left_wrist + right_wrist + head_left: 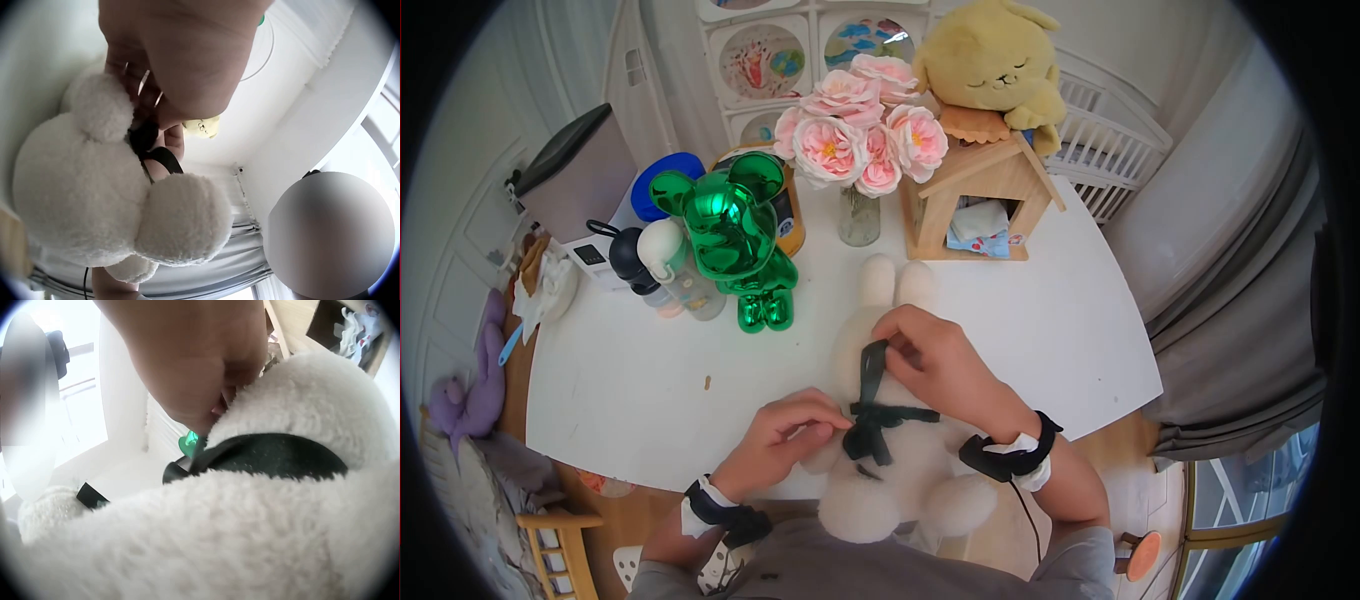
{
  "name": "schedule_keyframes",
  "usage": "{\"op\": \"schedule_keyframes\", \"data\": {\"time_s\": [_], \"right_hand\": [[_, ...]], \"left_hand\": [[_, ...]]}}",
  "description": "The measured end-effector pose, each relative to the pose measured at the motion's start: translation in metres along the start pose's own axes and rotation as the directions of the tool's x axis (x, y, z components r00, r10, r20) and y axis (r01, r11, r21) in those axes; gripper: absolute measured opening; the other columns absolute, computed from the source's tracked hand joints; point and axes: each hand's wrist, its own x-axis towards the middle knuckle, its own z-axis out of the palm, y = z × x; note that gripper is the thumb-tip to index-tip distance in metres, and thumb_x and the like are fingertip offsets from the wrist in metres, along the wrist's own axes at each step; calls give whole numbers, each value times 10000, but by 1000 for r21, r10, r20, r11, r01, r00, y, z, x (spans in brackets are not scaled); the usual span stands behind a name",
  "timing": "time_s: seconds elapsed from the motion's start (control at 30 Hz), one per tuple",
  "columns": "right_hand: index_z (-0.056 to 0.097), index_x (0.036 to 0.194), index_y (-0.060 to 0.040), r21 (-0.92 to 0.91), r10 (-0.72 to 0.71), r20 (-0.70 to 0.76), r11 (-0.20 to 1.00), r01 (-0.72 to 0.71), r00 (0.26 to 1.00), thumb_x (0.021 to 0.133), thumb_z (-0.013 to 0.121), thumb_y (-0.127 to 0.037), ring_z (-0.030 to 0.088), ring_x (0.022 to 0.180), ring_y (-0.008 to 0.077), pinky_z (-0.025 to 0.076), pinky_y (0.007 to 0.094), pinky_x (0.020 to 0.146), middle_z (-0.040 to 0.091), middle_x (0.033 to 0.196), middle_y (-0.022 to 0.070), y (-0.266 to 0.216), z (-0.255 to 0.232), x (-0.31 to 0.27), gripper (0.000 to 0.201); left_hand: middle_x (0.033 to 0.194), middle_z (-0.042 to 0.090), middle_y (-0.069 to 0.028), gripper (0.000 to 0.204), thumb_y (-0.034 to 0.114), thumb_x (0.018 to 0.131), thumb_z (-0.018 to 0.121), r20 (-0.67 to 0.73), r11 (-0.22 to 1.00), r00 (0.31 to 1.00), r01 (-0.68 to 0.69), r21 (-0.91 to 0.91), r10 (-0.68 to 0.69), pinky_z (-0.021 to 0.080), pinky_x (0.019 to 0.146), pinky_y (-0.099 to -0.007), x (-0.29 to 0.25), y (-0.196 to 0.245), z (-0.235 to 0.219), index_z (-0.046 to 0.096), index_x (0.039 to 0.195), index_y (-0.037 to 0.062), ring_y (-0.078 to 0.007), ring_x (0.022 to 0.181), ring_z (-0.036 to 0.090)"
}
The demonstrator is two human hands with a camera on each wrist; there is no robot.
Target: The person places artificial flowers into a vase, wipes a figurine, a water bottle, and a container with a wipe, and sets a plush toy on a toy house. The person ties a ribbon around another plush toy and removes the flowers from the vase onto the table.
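Note:
A cream plush rabbit lies at the table's front edge, its ears pointing away. Around its neck runs a dark ribbon, knotted in front with loose ends. My right hand pinches the upper strip of ribbon and pulls it upward over the rabbit's head. With thumb and fingertips together, my left hand pinches the ribbon at the left side of the knot. The left wrist view shows the dark ribbon below the left fingers. From the right wrist, the neck band shows snug against the fleece.
Beyond the rabbit stand a shiny green bear figure, bottles, a glass vase of pink flowers and a wooden house with a yellow plush on top. The white table extends to both sides.

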Motion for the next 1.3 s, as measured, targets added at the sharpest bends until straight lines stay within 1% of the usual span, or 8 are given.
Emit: {"op": "schedule_keyframes", "data": {"time_s": [0.1, 0.3, 0.5, 0.67, 0.8, 0.87, 1.1, 1.3], "right_hand": [[500, 1248, -40, 600, 299, 122, 738, -310, 946, 919, 568, 59, 661, 1061, 173, 542, 325, 926, 639, 990, 67, -5, -15, -9, 350], [563, 1162, -25, 392, 146, -143, 916, -80, 979, 909, 580, 49, 641, 877, 139, 526, 282, 740, 622, 989, 67, -7, -14, -37, 264], [581, 1139, -30, 390, 231, 344, 847, -362, 910, 897, 679, -75, 632, 828, 188, 510, 306, 712, 595, 1033, 92, -21, -25, -47, 264], [584, 1130, -40, 281, 74, 235, 949, -140, 969, 880, 732, -249, 629, 863, 329, 512, 387, 759, 610, 973, 138, -34, -17, -43, 358], [595, 1129, -30, 148, 62, 245, 984, -100, 968, 872, 724, -204, 623, 875, 336, 509, 403, 774, 624, 932, 132, -33, -11, -44, 336], [606, 1128, -27, 118, 49, 233, 990, -78, 971, 868, 721, -174, 621, 874, 335, 508, 410, 771, 630, 913, 130, -26, -3, -49, 320], [678, 1085, -37, 293, 30, 236, 951, -101, 971, 843, 672, 2, 610, 732, 300, 497, 401, 655, 629, 881, 117, -22, -15, -71, 245], [672, 1091, -17, 336, 104, 230, 925, -179, 968, 831, 658, 40, 594, 754, 261, 489, 356, 678, 616, 885, 103, -23, -37, -71, 267]], "left_hand": [[1416, 429, -127, 325, -75, 841, 648, -255, 975, 965, -117, -191, 66, 500, 812, -304, 7, -4, 5, 676, 1137, 57, -154, 964, 560], [1465, 437, -123, 536, -13, 678, 777, -9, 580, 870, -321, 749, 493, 381, 1020, -415, 22, 24, 6, 720, 1147, 241, -321, 1204, 441], [1388, 531, -54, 415, 115, 611, 828, 95, 463, 849, -373, 804, 520, 356, 1006, -442, 37, 31, 2, 735, 998, 235, -340, 1299, 396], [1087, 638, -9, 264, 206, 643, 820, 138, 443, 817, -437, 783, 560, 392, 948, -402, 43, 23, 3, 644, 828, 140, -260, 1159, 534], [826, 609, -33, 243, 199, 707, 808, 173, 557, 879, -423, 715, 445, 469, 776, -342, 42, 27, 4, 618, 830, 112, -201, 891, 608], [845, 650, -74, 219, 199, 811, 765, 88, 886, 991, 49, 461, -101, 505, 740, -329, 37, 39, 5, 614, 913, 77, -258, 780, 633], [886, 679, -36, 140, 125, 906, 691, 155, 981, 973, 154, 121, -171, 496, 750, -278, 17, 7, -23, 628, 1010, 56, -144, 772, 633], [951, 662, -28, 168, 154, 1010, 549, -277, 980, 944, 147, -134, -180, 457, 859, -274, 9, -19, -23, 635, 1005, 10, -114, 920, 585]]}}
